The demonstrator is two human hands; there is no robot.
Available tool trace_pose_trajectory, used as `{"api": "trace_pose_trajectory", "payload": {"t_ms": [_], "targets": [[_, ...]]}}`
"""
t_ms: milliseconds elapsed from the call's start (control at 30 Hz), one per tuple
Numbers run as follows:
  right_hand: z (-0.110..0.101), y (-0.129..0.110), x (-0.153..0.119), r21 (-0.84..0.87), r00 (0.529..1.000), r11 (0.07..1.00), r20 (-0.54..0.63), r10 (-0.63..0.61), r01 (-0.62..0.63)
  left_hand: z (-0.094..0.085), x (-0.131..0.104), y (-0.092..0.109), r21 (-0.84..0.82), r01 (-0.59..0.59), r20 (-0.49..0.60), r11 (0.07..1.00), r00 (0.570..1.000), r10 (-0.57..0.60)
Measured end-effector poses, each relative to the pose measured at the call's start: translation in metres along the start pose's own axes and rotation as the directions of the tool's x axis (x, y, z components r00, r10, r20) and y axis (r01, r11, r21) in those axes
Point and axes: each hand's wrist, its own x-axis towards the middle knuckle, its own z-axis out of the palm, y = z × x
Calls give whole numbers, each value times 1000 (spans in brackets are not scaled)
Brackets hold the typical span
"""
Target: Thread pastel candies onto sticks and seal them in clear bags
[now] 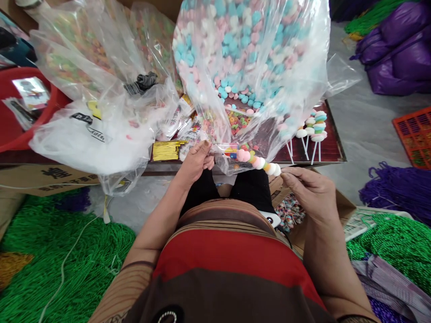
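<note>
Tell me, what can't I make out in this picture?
All in the head view:
Any stick beyond the candy row at the right hand: its fingers cover that end.
The red tub's far left side: cut off by the picture's edge.
Part of the open carton: hidden behind the right arm.
What the purple bundle contains: its opaque wrapping hides it.

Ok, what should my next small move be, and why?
Probably ease the candy toward the wrapper with your right hand: that hand pinches by the white end, the pink end points at the wrapper, and your left hand holds the wrapper's other end. Whether any candy is inside is hard to tell.
</note>
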Motion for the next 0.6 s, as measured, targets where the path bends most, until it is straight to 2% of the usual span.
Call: {"api": "trace_pose_trajectory", "payload": {"t_ms": [200,300,433,600], "targets": [[2,-5,6,-13,995,997,-68,-77,76,-3,0,0,63,-29,8,998,1000,29],[2,1,5,106,994,994,-112,-16,29,-4,1,0,27,-28,-3,999,1000,28],[7,12,1,281,990,959,-114,80,-45,-3,3,-4,-67,25,20,997,1000,-24],[20,15,-2,353,991,931,-60,120,-92,2,3,-10,-167,82,88,983,994,-68]]}}
